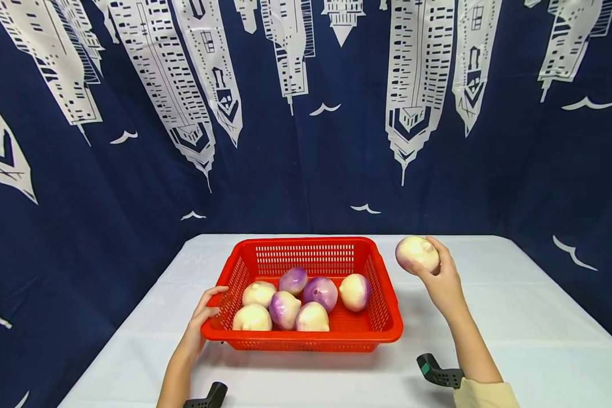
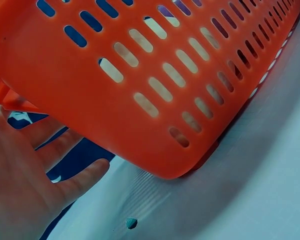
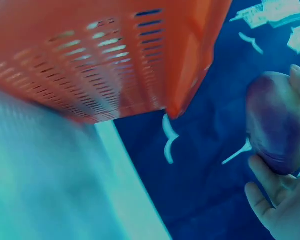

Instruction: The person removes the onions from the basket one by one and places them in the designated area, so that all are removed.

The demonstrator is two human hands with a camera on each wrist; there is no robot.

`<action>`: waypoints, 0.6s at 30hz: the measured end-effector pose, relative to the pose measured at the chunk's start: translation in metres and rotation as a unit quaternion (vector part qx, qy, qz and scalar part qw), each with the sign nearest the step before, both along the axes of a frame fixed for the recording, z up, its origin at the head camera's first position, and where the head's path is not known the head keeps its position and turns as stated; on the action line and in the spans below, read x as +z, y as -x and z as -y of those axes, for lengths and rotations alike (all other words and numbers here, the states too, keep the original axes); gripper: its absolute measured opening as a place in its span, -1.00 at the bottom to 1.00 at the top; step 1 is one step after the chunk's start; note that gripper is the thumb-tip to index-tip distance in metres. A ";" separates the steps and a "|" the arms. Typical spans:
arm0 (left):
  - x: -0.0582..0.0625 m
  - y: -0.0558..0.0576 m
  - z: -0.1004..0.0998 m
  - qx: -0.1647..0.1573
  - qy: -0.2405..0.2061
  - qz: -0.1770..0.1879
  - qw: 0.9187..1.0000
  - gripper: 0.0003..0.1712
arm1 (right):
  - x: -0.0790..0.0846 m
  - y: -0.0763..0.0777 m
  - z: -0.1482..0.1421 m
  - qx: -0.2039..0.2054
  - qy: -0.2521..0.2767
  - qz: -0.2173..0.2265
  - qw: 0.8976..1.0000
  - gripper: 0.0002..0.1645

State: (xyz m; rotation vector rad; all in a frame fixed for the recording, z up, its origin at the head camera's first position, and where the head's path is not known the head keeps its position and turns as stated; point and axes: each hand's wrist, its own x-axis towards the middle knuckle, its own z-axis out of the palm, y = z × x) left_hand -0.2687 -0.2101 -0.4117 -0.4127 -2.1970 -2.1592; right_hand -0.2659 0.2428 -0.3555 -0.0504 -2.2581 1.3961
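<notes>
In the head view a red plastic basket point(image 1: 306, 335) stands on the table with several purple-and-white turnips in it, one purple turnip point(image 1: 320, 293) near the middle and one paler turnip point(image 1: 354, 292) to the right. At the basket's left rim, my left hand point(image 1: 200, 318) holds on with thumb and a finger over the edge; the left wrist view shows its other fingers point(image 2: 87, 176) stretched out beside the basket wall. Off the basket's right side, my right hand point(image 1: 442, 277) grips a turnip point(image 1: 416, 253) in the air, whose purple end shows in the right wrist view.
A white cloth covers the table point(image 1: 515, 317). Behind and around it hangs a dark blue curtain point(image 1: 311, 170) with white buildings and birds. Each wrist wears a black strap, one strap point(image 1: 441, 374) on the right.
</notes>
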 end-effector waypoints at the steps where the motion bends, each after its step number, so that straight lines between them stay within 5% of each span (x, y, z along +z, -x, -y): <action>1: 0.000 0.000 0.000 0.000 0.000 0.000 1.000 -0.47 | -0.003 0.002 -0.001 -0.008 0.011 0.000 1.000 -0.18; 18: 0.003 -0.001 -0.001 0.001 0.011 0.007 1.000 -0.45 | -0.048 0.021 -0.013 -0.047 0.073 0.014 0.996 -0.13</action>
